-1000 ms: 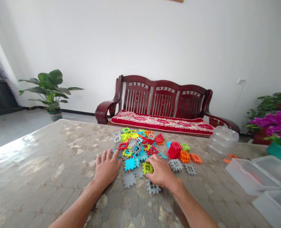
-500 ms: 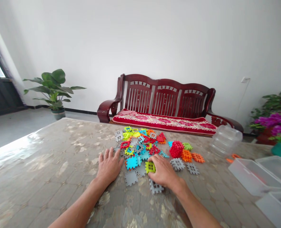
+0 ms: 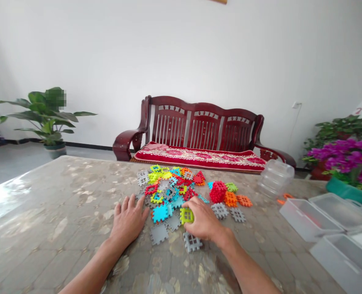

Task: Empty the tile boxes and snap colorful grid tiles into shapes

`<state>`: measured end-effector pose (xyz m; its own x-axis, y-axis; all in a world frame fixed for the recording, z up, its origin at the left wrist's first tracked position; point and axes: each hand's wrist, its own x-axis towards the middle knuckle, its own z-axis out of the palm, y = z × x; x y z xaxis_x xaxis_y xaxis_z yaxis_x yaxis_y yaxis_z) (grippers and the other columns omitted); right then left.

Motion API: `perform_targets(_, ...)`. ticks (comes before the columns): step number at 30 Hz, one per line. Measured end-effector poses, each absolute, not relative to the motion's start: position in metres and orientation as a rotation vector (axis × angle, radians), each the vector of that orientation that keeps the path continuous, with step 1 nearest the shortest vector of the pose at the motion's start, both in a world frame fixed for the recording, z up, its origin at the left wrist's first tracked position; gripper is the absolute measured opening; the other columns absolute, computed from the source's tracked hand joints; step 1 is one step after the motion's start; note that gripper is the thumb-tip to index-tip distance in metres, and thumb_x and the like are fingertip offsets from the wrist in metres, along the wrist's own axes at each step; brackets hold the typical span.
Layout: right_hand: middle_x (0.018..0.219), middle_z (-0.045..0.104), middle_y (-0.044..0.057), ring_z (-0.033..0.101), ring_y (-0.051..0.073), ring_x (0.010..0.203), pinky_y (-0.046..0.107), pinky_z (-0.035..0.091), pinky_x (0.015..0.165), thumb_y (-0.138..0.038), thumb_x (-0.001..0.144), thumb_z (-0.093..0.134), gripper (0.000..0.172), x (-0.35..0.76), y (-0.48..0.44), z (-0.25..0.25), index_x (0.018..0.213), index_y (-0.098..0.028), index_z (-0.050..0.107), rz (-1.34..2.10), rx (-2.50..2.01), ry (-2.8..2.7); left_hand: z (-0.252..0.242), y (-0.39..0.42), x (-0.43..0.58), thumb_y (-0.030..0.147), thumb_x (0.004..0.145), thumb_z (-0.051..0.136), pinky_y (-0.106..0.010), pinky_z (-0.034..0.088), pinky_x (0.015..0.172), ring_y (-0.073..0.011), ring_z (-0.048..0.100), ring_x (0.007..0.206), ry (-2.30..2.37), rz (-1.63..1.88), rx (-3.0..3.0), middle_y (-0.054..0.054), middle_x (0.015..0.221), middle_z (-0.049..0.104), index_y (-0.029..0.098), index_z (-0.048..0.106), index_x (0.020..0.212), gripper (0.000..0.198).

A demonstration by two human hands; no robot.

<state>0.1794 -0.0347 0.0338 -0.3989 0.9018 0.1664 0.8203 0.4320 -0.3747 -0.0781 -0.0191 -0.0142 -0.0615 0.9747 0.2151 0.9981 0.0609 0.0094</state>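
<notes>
My left hand lies palm down on the patterned tablecloth with its fingers spread, just left of a pile of toothed plastic building tiles. Between the thumb and fingers of my right hand is a lime-green window tile, at the pile's near side. A bright blue tile and a flat grey tile lie between the hands. Close below my right hand is a grey window tile. Beyond its knuckles stands a red ball-like assembly, with orange tiles beside it.
Clear plastic boxes sit at the table's right, behind them a rounded transparent container. Small orange pieces lie between. Past the table are a wooden bench, a potted plant and purple flowers.
The whole view has swung to the right, so everything sits further left in the picture. Both hands stay nearly where they were, the right one still on the lime-green window tile.
</notes>
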Motion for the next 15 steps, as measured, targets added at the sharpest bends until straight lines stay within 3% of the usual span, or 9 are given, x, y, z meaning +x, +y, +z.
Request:
perform_targets(5,0.12,0.062,0.006,0.058,0.022,0.111,0.034,0.045,0.099,-0.016,0.067,0.063,0.052,0.207,-0.03,0.072,0.118,-0.024,0.063,0.381,-1.299,-2.171,-0.019,-0.017,-0.081,0.04,0.095,0.038,-0.054,0.025,0.114,-0.0339,0.036,0.141,-2.171,-0.262,-2.051,-0.017,0.148,0.047,0.021,0.053,0.141,0.052)
perform_targets(9,0.122,0.065,0.006,0.061,0.023,0.106,0.037,0.048,0.094,-0.023,0.07,0.062,0.054,0.268,-0.005,0.096,0.124,-0.023,0.06,0.349,-1.406,-1.816,-0.021,-0.016,-0.082,0.041,0.095,0.037,-0.054,0.026,0.113,-0.0326,0.037,0.14,-2.153,-0.266,-2.038,-0.016,0.148,0.048,0.023,0.054,0.141,0.052)
perform_targets(15,0.123,0.067,0.01,0.064,0.024,0.108,0.037,0.05,0.094,-0.016,0.067,0.06,0.057,0.354,0.045,0.07,0.123,-0.018,0.062,0.354,-1.659,-1.581,-0.016,-0.017,-0.08,0.039,0.096,0.035,-0.054,0.027,0.113,-0.035,0.038,0.14,-2.161,-0.18,-2.042,-0.017,0.149,0.048,0.022,0.052,0.143,0.053)
